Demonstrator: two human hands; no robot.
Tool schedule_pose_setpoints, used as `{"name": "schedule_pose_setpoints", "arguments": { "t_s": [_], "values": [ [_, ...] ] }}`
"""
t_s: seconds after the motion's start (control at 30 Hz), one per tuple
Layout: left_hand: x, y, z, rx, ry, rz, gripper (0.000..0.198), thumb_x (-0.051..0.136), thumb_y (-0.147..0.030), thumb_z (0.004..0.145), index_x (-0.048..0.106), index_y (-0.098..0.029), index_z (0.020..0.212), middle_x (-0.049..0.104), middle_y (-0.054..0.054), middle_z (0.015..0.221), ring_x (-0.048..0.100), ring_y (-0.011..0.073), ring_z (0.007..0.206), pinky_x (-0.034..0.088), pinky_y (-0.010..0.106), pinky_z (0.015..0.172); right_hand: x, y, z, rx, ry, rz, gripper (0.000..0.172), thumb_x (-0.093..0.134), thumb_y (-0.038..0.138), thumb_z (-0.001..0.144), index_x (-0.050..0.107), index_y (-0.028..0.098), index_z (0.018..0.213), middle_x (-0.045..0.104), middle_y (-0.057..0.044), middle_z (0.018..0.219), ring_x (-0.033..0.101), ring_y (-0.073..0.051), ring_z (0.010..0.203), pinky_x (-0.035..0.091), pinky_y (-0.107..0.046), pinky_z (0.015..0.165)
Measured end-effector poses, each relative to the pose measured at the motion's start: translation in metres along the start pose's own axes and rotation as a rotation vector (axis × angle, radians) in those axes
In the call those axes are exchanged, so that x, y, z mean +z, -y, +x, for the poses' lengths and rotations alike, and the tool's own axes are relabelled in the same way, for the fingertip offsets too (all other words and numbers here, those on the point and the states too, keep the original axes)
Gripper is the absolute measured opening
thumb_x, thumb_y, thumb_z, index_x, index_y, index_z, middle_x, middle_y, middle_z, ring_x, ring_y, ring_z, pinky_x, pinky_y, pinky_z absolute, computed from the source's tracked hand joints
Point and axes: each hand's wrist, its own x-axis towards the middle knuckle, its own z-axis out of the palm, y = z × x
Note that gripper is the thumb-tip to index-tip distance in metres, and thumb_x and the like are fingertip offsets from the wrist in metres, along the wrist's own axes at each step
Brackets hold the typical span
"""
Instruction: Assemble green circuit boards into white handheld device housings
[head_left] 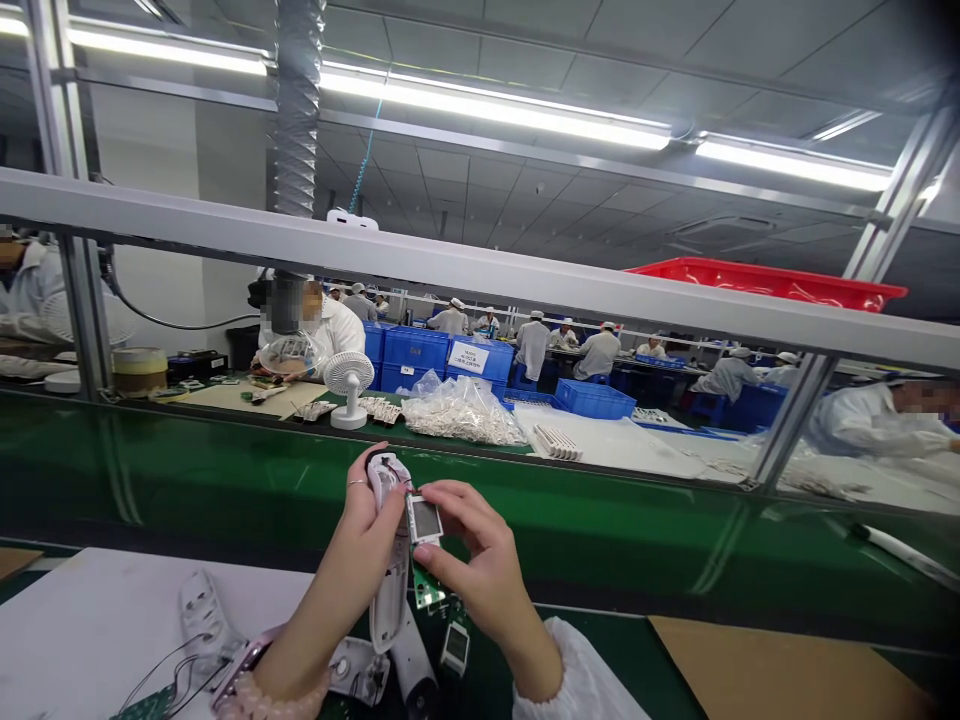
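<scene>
My left hand (pixel 367 535) is closed round a white plastic housing half (pixel 388 600), which stands upright with its hollow inside showing. Between the fingers and thumb of my right hand (pixel 480 545) is a green circuit board with a small grey display (pixel 426 520) in a white frame. The board is close beside the housing; whether they touch, I cannot tell. Below my hands lie another small display module (pixel 455 645) and more white housing parts (pixel 360 670). Further left, a white housing piece (pixel 201 610) has dark wires running to a green board (pixel 146 706).
A green conveyor belt (pixel 225 480) crosses ahead of me. Beyond it are a small white fan (pixel 349 388), a bag of white parts (pixel 465 412), blue crates (pixel 415 350) and several people in white. Brown cardboard (pixel 780 670) lies at right; a red tray (pixel 765 283) sits on the overhead shelf.
</scene>
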Motion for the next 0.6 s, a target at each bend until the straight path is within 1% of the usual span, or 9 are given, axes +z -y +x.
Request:
{"name": "schedule_pose_setpoints", "arguments": {
  "t_s": [0.03,0.1,0.17,0.23,0.3,0.37,0.43,0.5,0.6],
  "values": [
    [-0.001,0.000,0.000,0.003,0.018,-0.003,0.055,0.054,-0.038,0.083,0.031,-0.029,0.132,0.051,0.003,0.099,0.055,0.0186,0.082,0.045,0.031,0.075,-0.001,-0.001,-0.001,-0.083,0.009,-0.112,0.045,0.074,0.032,0.075,0.062,0.028,0.118,0.057,-0.006,0.115,0.058,-0.020,0.098,0.053,-0.029,0.079],
    [-0.002,-0.001,-0.001,-0.013,0.054,-0.026,0.056,0.055,-0.039,0.084,0.030,-0.031,0.133,0.051,0.002,0.098,0.055,0.0177,0.081,0.045,0.030,0.075,-0.004,-0.002,-0.001,-0.225,0.049,-0.314,0.055,0.072,0.036,0.078,0.052,0.028,0.129,0.057,-0.007,0.116,0.057,-0.020,0.101,0.052,-0.030,0.083],
    [-0.003,-0.001,-0.003,-0.042,0.072,-0.048,0.056,0.055,-0.041,0.083,0.031,-0.032,0.133,0.053,0.001,0.097,0.055,0.0171,0.080,0.045,0.029,0.074,-0.010,-0.001,-0.001,-0.322,0.104,-0.465,0.064,0.070,0.041,0.077,0.045,0.027,0.135,0.056,-0.008,0.119,0.056,-0.021,0.106,0.050,-0.032,0.090],
    [-0.003,0.000,-0.004,-0.059,0.076,-0.076,0.057,0.057,-0.043,0.083,0.031,-0.033,0.133,0.054,0.001,0.098,0.055,0.0169,0.080,0.045,0.029,0.074,-0.017,0.002,0.000,-0.370,0.149,-0.559,0.068,0.069,0.045,0.075,0.044,0.026,0.135,0.056,-0.008,0.120,0.054,-0.021,0.110,0.048,-0.034,0.096],
    [-0.003,0.001,-0.003,-0.066,0.084,-0.095,0.060,0.058,-0.043,0.082,0.031,-0.035,0.134,0.054,0.000,0.099,0.056,0.0172,0.081,0.045,0.029,0.074,-0.023,0.007,0.001,-0.359,0.194,-0.613,0.069,0.070,0.046,0.074,0.045,0.025,0.134,0.057,-0.008,0.120,0.053,-0.021,0.111,0.047,-0.034,0.096],
    [-0.002,0.002,-0.003,-0.069,0.092,-0.094,0.061,0.059,-0.043,0.082,0.030,-0.036,0.135,0.054,0.000,0.101,0.056,0.0177,0.084,0.044,0.030,0.076,-0.027,0.012,0.002,-0.342,0.228,-0.659,0.065,0.069,0.045,0.076,0.046,0.024,0.133,0.058,-0.008,0.119,0.053,-0.020,0.109,0.048,-0.034,0.094],
    [-0.001,0.002,-0.002,-0.067,0.091,-0.083,0.059,0.058,-0.042,0.082,0.031,-0.037,0.134,0.055,-0.001,0.100,0.055,0.0169,0.085,0.043,0.028,0.077,-0.027,0.016,0.003,-0.362,0.225,-0.704,0.056,0.066,0.042,0.080,0.048,0.022,0.130,0.060,-0.008,0.116,0.054,-0.020,0.105,0.049,-0.036,0.090],
    [0.000,0.000,-0.002,-0.071,0.068,-0.069,0.054,0.058,-0.039,0.082,0.035,-0.037,0.132,0.056,-0.002,0.095,0.054,0.0152,0.081,0.042,0.026,0.076,-0.024,0.018,0.002,-0.424,0.199,-0.731,0.049,0.065,0.038,0.084,0.050,0.020,0.126,0.061,-0.009,0.113,0.055,-0.021,0.101,0.049,-0.038,0.086],
    [0.001,-0.003,-0.003,-0.123,0.030,-0.079,0.044,0.058,-0.033,0.081,0.045,-0.033,0.122,0.057,-0.005,0.085,0.053,0.0141,0.075,0.041,0.023,0.068,-0.017,0.021,0.002,-0.519,0.153,-0.743,0.045,0.065,0.034,0.084,0.051,0.018,0.123,0.063,-0.010,0.110,0.055,-0.021,0.096,0.049,-0.037,0.082]
  ]
}}
